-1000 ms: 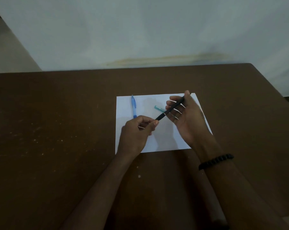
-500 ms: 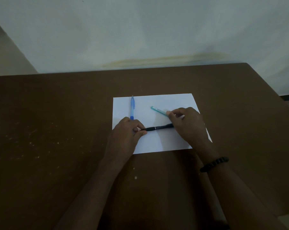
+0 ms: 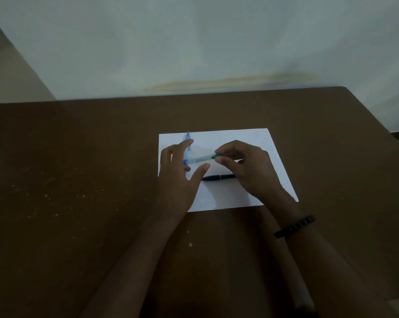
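One brown table (image 3: 79, 180) carries one white sheet of paper (image 3: 251, 141), which lies under both hands. Two hands are in view. The right hand (image 3: 246, 166) pinches one green pen (image 3: 202, 159) at its right end between thumb and fingertips; this is the only grip in effect. The left hand (image 3: 177, 177) is spread, fingers straight, thumb out, holding nothing, just left of the grip. Three pens are present, one of each colour. The green pen runs leftward from the pinch, blurred, into the gap between the left thumb and forefinger; contact there cannot be determined. One blue pen (image 3: 188, 137) lies left of the grip, partly under the left fingers. One black pen (image 3: 219, 177) lies on the paper just below the grip. One dark bracelet (image 3: 294, 226) sits on the right wrist.
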